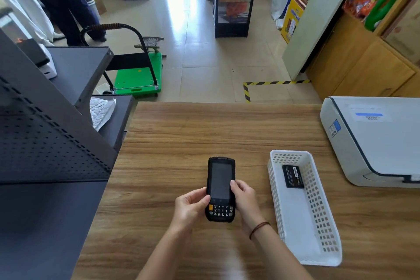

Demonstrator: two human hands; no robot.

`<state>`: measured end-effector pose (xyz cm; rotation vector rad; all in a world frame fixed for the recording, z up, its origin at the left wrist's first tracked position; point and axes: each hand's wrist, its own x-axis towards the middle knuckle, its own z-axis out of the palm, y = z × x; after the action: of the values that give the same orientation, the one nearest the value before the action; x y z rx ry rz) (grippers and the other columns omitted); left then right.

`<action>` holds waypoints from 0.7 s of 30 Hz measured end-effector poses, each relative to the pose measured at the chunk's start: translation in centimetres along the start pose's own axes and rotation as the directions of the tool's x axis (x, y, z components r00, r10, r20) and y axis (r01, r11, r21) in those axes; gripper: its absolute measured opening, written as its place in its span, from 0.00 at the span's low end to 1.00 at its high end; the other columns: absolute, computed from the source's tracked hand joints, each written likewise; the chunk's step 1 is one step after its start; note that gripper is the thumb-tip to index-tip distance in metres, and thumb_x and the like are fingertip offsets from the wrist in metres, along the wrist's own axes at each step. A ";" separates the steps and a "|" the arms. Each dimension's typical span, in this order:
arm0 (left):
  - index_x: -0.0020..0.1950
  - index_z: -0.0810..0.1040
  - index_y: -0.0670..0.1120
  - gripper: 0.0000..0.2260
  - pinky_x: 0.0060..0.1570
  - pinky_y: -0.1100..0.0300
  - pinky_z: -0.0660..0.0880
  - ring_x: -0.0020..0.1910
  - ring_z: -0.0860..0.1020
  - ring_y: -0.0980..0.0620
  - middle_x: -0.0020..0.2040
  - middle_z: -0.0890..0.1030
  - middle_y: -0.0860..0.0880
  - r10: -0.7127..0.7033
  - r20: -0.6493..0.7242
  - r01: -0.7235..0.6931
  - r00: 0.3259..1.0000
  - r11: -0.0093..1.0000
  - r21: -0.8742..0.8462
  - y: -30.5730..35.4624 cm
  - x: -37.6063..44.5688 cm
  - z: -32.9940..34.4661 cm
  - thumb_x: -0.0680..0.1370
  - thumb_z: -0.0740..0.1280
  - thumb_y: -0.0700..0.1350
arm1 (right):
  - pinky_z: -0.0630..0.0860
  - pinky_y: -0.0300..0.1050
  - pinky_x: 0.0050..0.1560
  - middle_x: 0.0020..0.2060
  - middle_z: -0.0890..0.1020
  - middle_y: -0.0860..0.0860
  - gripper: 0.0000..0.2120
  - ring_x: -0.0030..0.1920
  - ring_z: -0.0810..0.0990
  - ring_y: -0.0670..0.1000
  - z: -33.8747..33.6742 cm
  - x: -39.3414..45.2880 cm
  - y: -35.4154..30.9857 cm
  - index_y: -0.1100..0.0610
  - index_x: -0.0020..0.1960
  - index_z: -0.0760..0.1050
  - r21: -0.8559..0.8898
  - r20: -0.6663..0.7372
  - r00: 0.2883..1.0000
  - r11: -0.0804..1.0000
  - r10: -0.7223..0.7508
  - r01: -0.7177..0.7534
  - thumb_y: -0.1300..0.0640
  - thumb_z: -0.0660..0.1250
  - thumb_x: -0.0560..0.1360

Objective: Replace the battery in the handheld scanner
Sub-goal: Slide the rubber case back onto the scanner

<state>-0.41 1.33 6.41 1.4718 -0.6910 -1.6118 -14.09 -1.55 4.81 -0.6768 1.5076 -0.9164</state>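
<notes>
A black handheld scanner (220,179) with a dark screen and a small keypad is held face up over the wooden table (181,134). My left hand (190,207) grips its lower left side. My right hand (244,198) grips its right side, thumb on the screen's edge. A black flat battery (292,176) lies in the far end of a white perforated basket (318,229) to the right of my hands.
A white printer (372,141) stands at the table's right edge behind the basket. A dark metal shelf rack (52,134) borders the table on the left. Beyond the table are a green platform trolley (138,75) and a person standing at far left.
</notes>
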 end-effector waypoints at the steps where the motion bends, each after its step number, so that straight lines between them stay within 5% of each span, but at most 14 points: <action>1: 0.56 0.79 0.37 0.12 0.36 0.63 0.81 0.34 0.84 0.55 0.39 0.86 0.48 -0.015 -0.007 0.015 1.000 1.000 0.009 -0.2 0.5 -0.1 0.74 0.66 0.31 | 0.76 0.41 0.41 0.42 0.81 0.54 0.09 0.42 0.79 0.51 0.0 0.4 0.1 0.56 0.42 0.77 -0.006 0.008 1.000 1.000 0.014 -0.014 0.60 0.60 0.78; 6: 0.62 0.75 0.32 0.16 0.36 0.66 0.80 0.36 0.83 0.53 0.54 0.81 0.35 -0.112 -0.079 0.114 0.991 0.993 0.020 -1.9 2.7 -0.2 0.74 0.65 0.30 | 0.73 0.32 0.34 0.40 0.82 0.51 0.07 0.40 0.79 0.47 0.0 2.2 0.6 0.62 0.48 0.79 -0.108 -0.007 0.999 0.993 0.044 -0.044 0.62 0.62 0.77; 10: 0.61 0.74 0.30 0.16 0.33 0.70 0.79 0.31 0.82 0.58 0.58 0.78 0.34 -0.118 -0.154 0.124 0.981 0.992 0.033 -2.6 4.1 -0.3 0.74 0.65 0.29 | 0.71 0.29 0.33 0.43 0.80 0.55 0.10 0.43 0.78 0.50 0.8 3.8 1.3 0.67 0.52 0.79 -0.172 -0.111 0.994 0.984 0.021 -0.040 0.63 0.66 0.74; 14: 0.61 0.74 0.30 0.16 0.40 0.70 0.77 0.46 0.79 0.46 0.60 0.77 0.32 -0.098 -0.235 0.119 0.967 0.990 0.079 -3.2 5.2 -0.6 0.73 0.66 0.29 | 0.76 0.43 0.45 0.47 0.83 0.59 0.09 0.44 0.79 0.52 1.5 4.9 2.7 0.67 0.51 0.79 -0.170 -0.143 0.988 0.982 0.059 -0.083 0.63 0.67 0.73; 21: 0.60 0.75 0.31 0.16 0.34 0.76 0.75 0.39 0.78 0.54 0.59 0.79 0.33 -0.094 -0.315 0.126 0.944 0.988 0.084 -3.8 5.4 -0.9 0.72 0.67 0.29 | 0.77 0.46 0.52 0.48 0.83 0.58 0.10 0.45 0.79 0.52 2.2 5.2 3.8 0.67 0.53 0.80 -0.154 -0.167 0.984 0.984 0.060 -0.086 0.65 0.67 0.73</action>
<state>-0.21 -1.18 0.29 1.8189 -0.5246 -1.3976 -12.34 -4.28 -1.13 -0.6707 1.7537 -0.8150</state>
